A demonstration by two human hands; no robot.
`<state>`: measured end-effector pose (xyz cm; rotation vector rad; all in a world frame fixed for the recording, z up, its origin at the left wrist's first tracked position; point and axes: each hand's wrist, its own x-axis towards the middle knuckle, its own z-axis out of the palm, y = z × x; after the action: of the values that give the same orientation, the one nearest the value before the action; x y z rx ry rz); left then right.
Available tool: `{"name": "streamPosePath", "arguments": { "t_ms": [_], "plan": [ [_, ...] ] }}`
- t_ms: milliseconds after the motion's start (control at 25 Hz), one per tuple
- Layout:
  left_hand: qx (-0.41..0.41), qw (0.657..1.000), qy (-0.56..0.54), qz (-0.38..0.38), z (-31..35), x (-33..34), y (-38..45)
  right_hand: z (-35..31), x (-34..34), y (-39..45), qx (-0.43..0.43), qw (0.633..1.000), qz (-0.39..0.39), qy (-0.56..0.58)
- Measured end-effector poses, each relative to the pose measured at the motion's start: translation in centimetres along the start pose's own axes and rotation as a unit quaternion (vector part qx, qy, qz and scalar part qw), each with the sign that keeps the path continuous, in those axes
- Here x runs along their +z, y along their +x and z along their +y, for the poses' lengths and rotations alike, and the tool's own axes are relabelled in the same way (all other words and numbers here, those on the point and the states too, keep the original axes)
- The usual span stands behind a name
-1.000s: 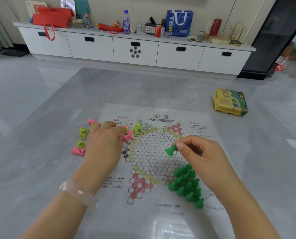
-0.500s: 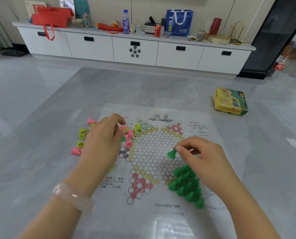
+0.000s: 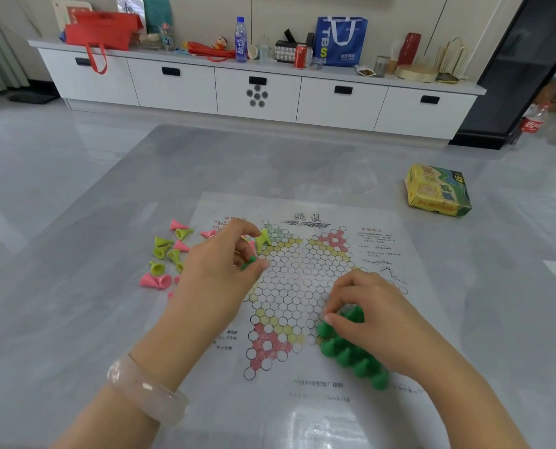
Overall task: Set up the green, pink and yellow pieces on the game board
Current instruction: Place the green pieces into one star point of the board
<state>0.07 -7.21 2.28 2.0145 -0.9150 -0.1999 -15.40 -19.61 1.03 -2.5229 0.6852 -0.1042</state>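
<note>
The green corner is nearly filled, by the look of it. A tight cluster of dark green cone-shaped plastic pieces (image 3: pixel 354 354) stands upright on the printed paper star-pattern game board (image 3: pixel 302 286), in the lower right of the frame, packed into one point of the star. The right hand (image 3: pixel 370 315) sits on top of that cluster with its fingers curled down, fingertips pinching a green piece at the cluster's upper left edge, apparently seating it. Whether it is fully down on its circle I cannot tell, since the fingers cover it.

The left hand (image 3: pixel 221 270), left of centre in the frame, holds another small green piece (image 3: pixel 248 263) pinched between thumb and fingers at the board's left edge. So one more green piece seems to be on its way.

Pink and yellow have hardly begun. Most of the lime-yellow cone pieces (image 3: pixel 163 251) and pink cone pieces (image 3: pixel 155 281) lie tipped over on the glossy grey tabletop (image 3: pixel 76 286), left of the board, mixed together. One lime-yellow piece (image 3: pixel 263 238) stands or leans just at the board's upper left point, beside the left hand's fingertips; a few pink ones lie partly hidden behind the hand.

My judgement: roughly a third done, with two colours left to sort and stand up.
</note>
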Motion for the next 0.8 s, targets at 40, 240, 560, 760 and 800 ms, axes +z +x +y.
{"name": "streamPosePath", "arguments": {
  "t_ms": [40, 240, 560, 760, 800],
  "plan": [
    [-0.004, 1.0, -0.006, -0.006, -0.04, 0.05, -0.02, 0.06, -0.02, -0.01, 0.0, 1.0, -0.001, -0.003],
    [-0.017, 0.999, -0.024, -0.027, -0.07, 0.03, -0.05, -0.04, -0.06, -0.14, -0.001, 1.0, -0.011, -0.01],
    [-0.013, 0.997, -0.007, -0.08, 0.19, 0.19, -0.26, -0.1, -0.04, -0.31, -0.002, 1.0, -0.013, -0.015],
    [-0.037, 0.984, -0.06, -0.166, 0.64, 0.23, -0.65, -0.07, -0.51, -0.56, 0.001, 1.0, 0.006, 0.02],
    [-0.046, 0.975, -0.084, -0.198, 0.81, 0.31, -0.81, -0.29, -0.65, -0.6, -0.002, 0.999, 0.026, 0.039]
  ]
}}
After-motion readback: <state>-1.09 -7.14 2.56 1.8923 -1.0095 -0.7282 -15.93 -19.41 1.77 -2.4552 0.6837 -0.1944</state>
